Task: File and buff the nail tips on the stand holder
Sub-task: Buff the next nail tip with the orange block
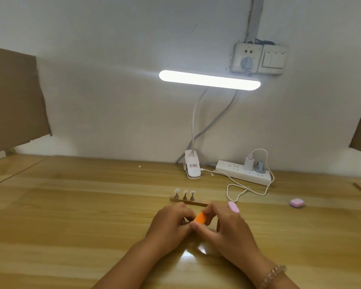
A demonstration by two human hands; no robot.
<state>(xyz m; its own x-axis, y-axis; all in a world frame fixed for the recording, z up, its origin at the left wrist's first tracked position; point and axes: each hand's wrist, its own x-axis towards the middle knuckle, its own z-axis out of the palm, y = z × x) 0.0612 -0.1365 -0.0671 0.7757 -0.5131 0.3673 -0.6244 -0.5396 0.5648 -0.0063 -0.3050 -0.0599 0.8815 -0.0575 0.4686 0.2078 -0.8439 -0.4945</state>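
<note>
Pale varnished wooden tabletop fills the head view. On it the narrow wooden stand holder lies just beyond the hands, with three metal pegs carrying pale nail tips upright at its left end.

The hands are together. The right hand pinches a small orange buffer block. The left hand curls against the block, and I cannot tell whether it grips a tip.

As I judge it, too much pressure could flick a small tip loose. A knuckle pushed forward could topple the standing pegs just behind. Lamp glare on the varnish near the wrists could hide a dropped piece.

A pink nail file shows behind the right hand, and a pink pad lies well apart to the right. At the back edge a lit white clip-on bar lamp stands beside a white power strip, before a white plastered wall. Brown cardboard panels stand at either side.
</note>
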